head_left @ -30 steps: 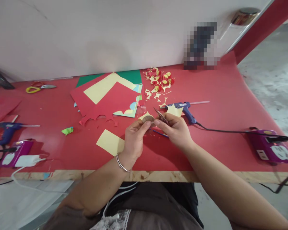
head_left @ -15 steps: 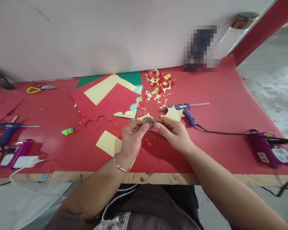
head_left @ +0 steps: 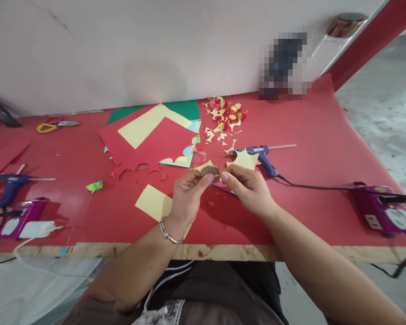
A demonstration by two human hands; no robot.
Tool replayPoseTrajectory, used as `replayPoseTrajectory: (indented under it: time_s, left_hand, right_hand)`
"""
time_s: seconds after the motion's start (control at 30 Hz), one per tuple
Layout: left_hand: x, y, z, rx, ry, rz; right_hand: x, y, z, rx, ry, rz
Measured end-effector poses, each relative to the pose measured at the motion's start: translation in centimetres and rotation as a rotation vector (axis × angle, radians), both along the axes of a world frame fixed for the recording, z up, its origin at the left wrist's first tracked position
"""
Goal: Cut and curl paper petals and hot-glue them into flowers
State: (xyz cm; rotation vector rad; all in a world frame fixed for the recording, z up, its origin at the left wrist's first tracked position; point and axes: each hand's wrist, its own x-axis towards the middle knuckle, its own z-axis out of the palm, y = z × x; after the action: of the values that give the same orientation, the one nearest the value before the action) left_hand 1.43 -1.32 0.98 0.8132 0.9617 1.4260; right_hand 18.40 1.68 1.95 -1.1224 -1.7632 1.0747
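Note:
Between my hands is a small rounded grey-brown piece [head_left: 209, 170], possibly paper in shadow. My left hand [head_left: 186, 192] pinches it between thumb and fingers. The thumb and fingertips of my right hand [head_left: 248, 187] are closed at its right edge; whatever they grip there is too small to make out. Just beyond the right fingers lie a cut yellow paper sheet [head_left: 246, 159] and a blue glue gun [head_left: 264, 160]. A thin blue stick [head_left: 225, 189] rests on the table below my fingers. Another yellow sheet [head_left: 154, 202] lies partly under my left wrist.
Red, yellow and green paper sheets [head_left: 149, 144] are stacked at the back, beside a pile of red and yellow cut-outs [head_left: 225, 113]. Scissors [head_left: 59, 126], a second glue gun [head_left: 11, 185] and a purple power strip [head_left: 22, 219] are leftward. Another strip [head_left: 384, 210] is at right.
My right hand has shifted very slightly to the right, and the grey-brown piece has turned a little in my fingers. Both hands keep their pinch; the table is unchanged.

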Motion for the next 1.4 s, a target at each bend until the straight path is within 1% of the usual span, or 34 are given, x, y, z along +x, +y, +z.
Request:
replayPoseTrajectory:
  time_s: [0.17,0.4,0.73,0.97,1.1,1.23,1.4]
  left_hand:
    - [-0.04,0.09,-0.11,0.037,-0.009,-0.019]
    - [-0.25,0.09,-0.49,0.038,0.025,-0.012]
    - [-0.42,0.28,-0.16,0.026,0.042,-0.027]
    - [-0.41,0.37,-0.31,0.013,0.009,-0.046]
    - [-0.37,0.40,-0.35,-0.007,-0.013,-0.045]
    - [-0.37,0.43,-0.42,-0.014,-0.014,-0.025]
    - [-0.32,0.48,-0.32,-0.044,0.015,0.014]
  right_hand:
    - [0.10,0.01,0.09,-0.001,-0.019,0.001]
    - [0.11,-0.05,0.22,0.017,-0.021,0.002]
    - [0.12,-0.08,0.16,0.015,-0.027,0.004]
    - [0.10,-0.02,0.28,0.001,-0.029,0.014]
    - [0.07,-0.02,0.34,-0.019,-0.011,0.021]
    - [0.11,0.15,0.34,-0.080,0.014,0.049]
    - [0.18,0.24,-0.08,-0.148,0.065,0.068]
